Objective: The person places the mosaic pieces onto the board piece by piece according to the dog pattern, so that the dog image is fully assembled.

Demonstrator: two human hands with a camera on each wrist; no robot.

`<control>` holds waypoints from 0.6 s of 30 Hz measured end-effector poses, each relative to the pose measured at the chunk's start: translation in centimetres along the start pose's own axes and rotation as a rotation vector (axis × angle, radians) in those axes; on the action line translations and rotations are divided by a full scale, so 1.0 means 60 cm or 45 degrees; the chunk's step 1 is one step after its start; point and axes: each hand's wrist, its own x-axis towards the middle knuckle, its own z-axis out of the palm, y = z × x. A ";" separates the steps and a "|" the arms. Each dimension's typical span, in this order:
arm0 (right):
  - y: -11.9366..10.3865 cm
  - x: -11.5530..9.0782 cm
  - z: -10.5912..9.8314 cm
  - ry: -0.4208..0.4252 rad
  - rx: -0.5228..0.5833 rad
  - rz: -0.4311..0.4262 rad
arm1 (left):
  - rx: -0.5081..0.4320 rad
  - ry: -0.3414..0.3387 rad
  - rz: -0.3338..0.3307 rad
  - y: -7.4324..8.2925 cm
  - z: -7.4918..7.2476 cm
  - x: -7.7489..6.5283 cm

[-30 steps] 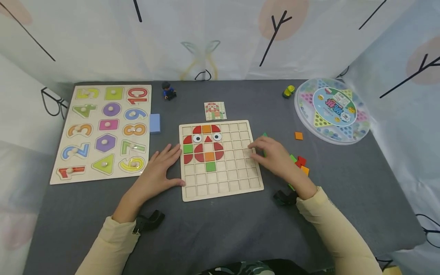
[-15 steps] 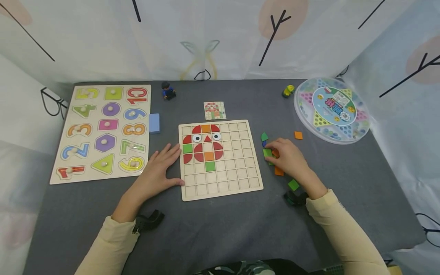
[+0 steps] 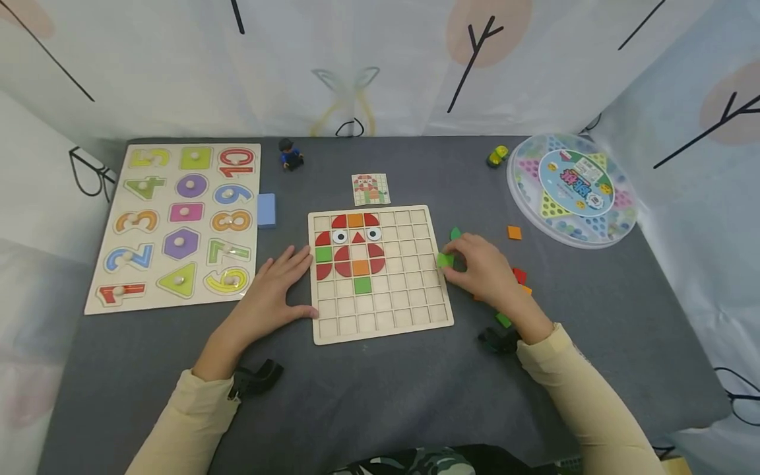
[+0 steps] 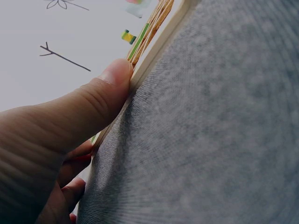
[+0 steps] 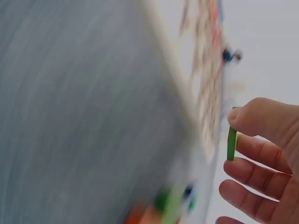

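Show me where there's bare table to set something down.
Bare: in front of the board, between the sleeves; and between the right sleeve and the round case. Crowded: around the right hand, with tiles beside it.

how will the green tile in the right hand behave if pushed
The green tile is probably stiff, looking unbent in the pinch of the right hand. It seems thin, so likely light. Flat and straight-edged, it would probably slide, not roll.

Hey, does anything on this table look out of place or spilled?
Nothing looks spilled or damaged. The one mild oddity is an orange tile lying by itself near the round game board, apart from the other loose tiles clustered around the right hand.
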 end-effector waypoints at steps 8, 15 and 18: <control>-0.120 0.024 0.037 -0.085 -0.053 -0.418 | 0.000 0.009 0.005 -0.001 0.001 0.000; -0.159 0.034 0.074 -0.162 -0.133 -0.501 | -0.002 0.007 0.012 0.001 0.001 -0.001; -0.163 0.037 0.080 -0.148 -0.115 -0.506 | -0.003 0.007 0.008 0.002 0.000 -0.002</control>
